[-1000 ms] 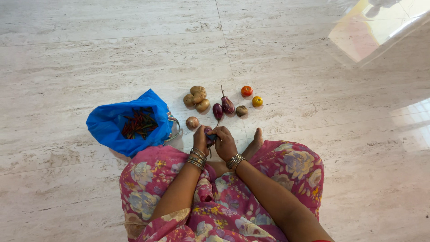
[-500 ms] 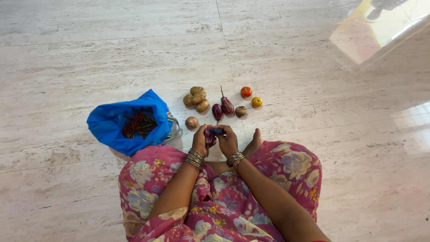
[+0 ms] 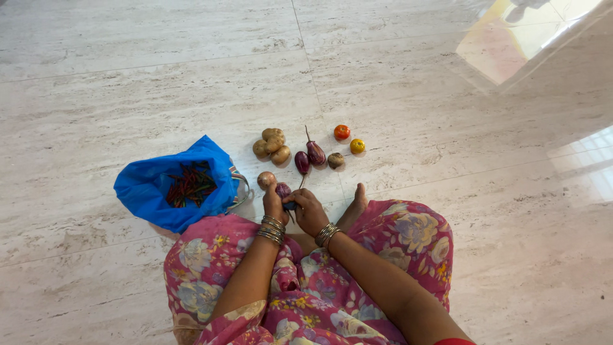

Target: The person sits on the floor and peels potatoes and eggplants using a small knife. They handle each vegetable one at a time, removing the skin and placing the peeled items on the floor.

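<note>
Below frame centre, I see my left hand gripping a small purple brinjal (partly hidden) while my right hand closes around it beside an onion.

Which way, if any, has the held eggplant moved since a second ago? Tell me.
Yes, slightly: the eggplant in the left hand has shifted left, nearer the onion.

The bag is blue with red and green chillies, the eggplants are dark purple, one tomato is red, another tomato yellow, and the pink dress has flowers.
</note>
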